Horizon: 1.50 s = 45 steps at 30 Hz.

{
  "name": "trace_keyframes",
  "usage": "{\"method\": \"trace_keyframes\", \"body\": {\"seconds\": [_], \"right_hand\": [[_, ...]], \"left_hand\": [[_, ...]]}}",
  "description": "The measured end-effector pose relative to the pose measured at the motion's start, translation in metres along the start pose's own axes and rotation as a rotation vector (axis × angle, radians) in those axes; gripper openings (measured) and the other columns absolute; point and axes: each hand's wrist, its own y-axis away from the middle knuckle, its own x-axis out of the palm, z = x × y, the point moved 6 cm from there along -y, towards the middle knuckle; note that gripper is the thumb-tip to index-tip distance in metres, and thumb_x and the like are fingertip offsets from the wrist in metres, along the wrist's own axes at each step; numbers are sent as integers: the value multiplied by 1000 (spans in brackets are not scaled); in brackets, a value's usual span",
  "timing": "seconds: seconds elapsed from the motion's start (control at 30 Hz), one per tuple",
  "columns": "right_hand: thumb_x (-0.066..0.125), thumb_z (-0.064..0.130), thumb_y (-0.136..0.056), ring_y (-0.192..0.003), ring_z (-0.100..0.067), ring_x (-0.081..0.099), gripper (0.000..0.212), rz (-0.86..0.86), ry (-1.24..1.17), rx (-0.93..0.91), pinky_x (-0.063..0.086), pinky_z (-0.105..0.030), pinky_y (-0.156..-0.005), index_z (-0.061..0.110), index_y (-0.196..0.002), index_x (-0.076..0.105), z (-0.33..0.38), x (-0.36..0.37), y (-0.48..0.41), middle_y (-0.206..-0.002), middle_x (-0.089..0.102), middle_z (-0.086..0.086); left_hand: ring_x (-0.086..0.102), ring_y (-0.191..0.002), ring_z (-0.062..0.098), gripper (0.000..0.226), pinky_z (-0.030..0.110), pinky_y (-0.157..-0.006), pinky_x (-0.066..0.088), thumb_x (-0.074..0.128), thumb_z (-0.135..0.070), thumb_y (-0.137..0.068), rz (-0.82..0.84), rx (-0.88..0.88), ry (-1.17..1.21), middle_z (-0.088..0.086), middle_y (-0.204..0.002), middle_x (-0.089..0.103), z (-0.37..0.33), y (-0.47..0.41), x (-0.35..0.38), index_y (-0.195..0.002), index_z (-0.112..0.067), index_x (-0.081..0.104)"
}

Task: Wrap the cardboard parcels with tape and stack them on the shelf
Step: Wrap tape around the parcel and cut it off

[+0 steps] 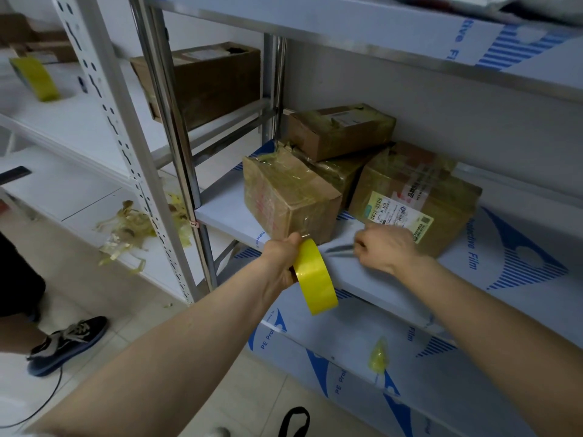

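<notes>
**Tape roll held at the shelf edge, in front of the wrapped parcels**

Head view: The left hand point(279, 260) reaches to the front edge of the middle shelf point(225, 216). Its fingers are clamped on a yellow tape roll point(315, 277), which stands on edge and hangs just below the shelf lip. The thumb lies close to the lower corner of the front parcel point(290, 197), a cardboard box covered in glossy tape that sits near the shelf's front edge.

The right hand point(383, 247) is just beside it, over the shelf, with its fingers curled inward. A thin grey streak runs from them toward the roll. It is too blurred to tell what it is, or whether the fingers pinch it.

Behind the right hand sits a larger labelled parcel point(413, 200), with a printed sticker on its near face. Between and behind these two boxes lies a taped middle parcel point(334, 171), and a small parcel point(340, 130) rests on top of it against the back wall.

On the neighbouring rack to the left stands a brown carton point(205, 80), and a second tape roll point(34, 78) lies further left. Crumpled tape scraps point(132, 228) lie on that rack's lower board. A yellow tape wad point(378, 354) sits on the shelf below the hands. A dark shoe point(67, 342) of another person stands on the tiled floor.
</notes>
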Motion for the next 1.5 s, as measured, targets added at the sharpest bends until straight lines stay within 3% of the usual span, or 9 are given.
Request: {"method": "trace_keyframes", "body": {"seconds": [0.2,0.3,0.4,0.53,0.7,0.8,0.97,1.27,1.5], "right_hand": [[48,26,-94,-109,-30,56,15,124,-322,273,39,-35,-91,22,-93,62,-58,52,11,-105,60,-6],[45,40,-97,-126,-29,42,39,-140,-272,316,26,-37,-102,21,-131,52,-51,28,6,-131,53,-7],[42,23,-101,-129,-30,43,38,-479,-660,-25,29,-34,-104,9,-135,50,0,-38,-12,-137,51,-14],[36,31,-103,-145,-11,8,55,-263,-587,-466,3,-22,-113,14,-151,18,81,-73,-41,-160,13,-3],[26,40,-103,-147,-11,7,55,-68,-360,-516,5,-23,-114,23,-152,9,90,-57,-58,-161,4,3],[25,46,-102,-147,-10,6,58,-71,-367,-512,2,-23,-112,26,-152,5,90,-54,-59,-161,1,6],[58,36,-90,-147,-11,1,88,-27,-243,-558,-1,-24,-110,25,-152,-4,88,-51,-61,-161,-7,3],[57,41,-92,-144,-13,23,69,-205,-400,-497,21,-36,-117,25,-150,24,90,-58,-56,-158,20,3],[52,25,-93,-142,-17,28,53,-433,-362,-339,12,-32,-114,22,-145,39,107,-59,-43,-152,36,2]], "left_hand": [[55,-66,22,18,40,-60,48,54,-20,-97,3,11,-9,10,-82,53,0,1,3,-101,-10,39],[55,-66,23,20,39,-60,49,53,-20,-97,2,3,-33,11,-82,53,-1,2,3,-85,-12,40],[55,-66,23,16,42,-69,49,54,-19,-97,10,11,-34,11,-81,53,-1,3,4,-100,-10,41],[55,-66,22,20,36,-56,49,55,-16,-96,30,39,-39,12,-81,55,-2,6,4,-112,-10,45],[52,-61,19,14,24,-44,48,55,-14,-95,36,67,-156,8,-74,52,-2,3,-4,-83,-14,48],[54,-61,20,8,27,-49,50,55,-16,-95,3,10,-246,8,-76,55,13,1,-20,-91,-12,50],[58,-61,21,9,27,-40,51,58,-16,-94,-2,-50,-228,9,-76,59,28,1,-38,-89,-12,53],[58,-62,19,18,30,-45,49,56,-17,-96,3,5,-196,8,-77,58,7,0,-47,-80,-16,48],[57,-62,19,18,31,-49,50,53,-17,-98,33,4,-193,8,-76,56,-4,0,-56,-81,-15,48]]}}
